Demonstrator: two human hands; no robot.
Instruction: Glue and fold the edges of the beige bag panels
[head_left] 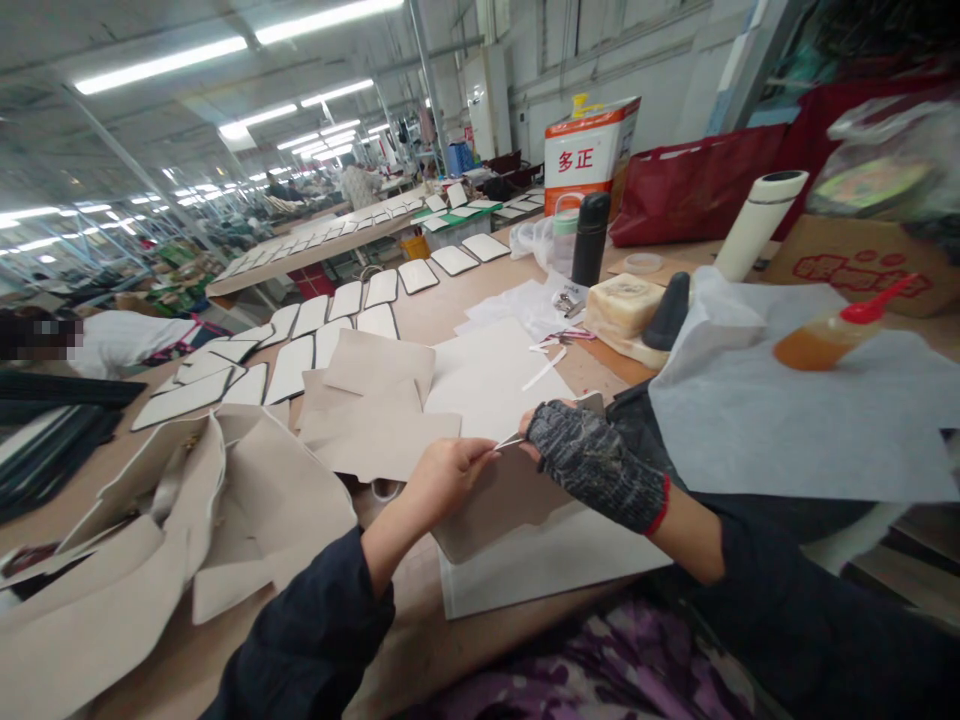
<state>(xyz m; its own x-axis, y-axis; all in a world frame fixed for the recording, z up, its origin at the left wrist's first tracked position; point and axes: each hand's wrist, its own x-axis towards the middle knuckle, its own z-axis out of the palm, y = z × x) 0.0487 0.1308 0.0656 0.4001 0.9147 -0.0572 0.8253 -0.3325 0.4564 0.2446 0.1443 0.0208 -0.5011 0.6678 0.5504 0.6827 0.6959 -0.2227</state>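
My left hand (454,478) is bare and pinches the end of a thin white strip (504,444) between thumb and fingers. Close to its right, my right hand (592,462), in a dark grey knitted fingerless glove with a red cuff, is closed at the strip's other end. What lies inside its fingers is hidden. Under both hands is a beige leather-like panel (491,505), with a larger pale sheet (540,570) beneath it. More beige pieces (382,425) are stacked beyond my left hand, partly over a white sheet (487,365).
Large folded beige pieces (270,500) lie at left. White dark-edged panels (291,368) stand in rows behind. To the right are a yellowish block (622,303), a black bottle (592,240), a white flask (761,225) and a red-tipped glue bottle (817,342) on white sheeting. A person (127,340) sits far left.
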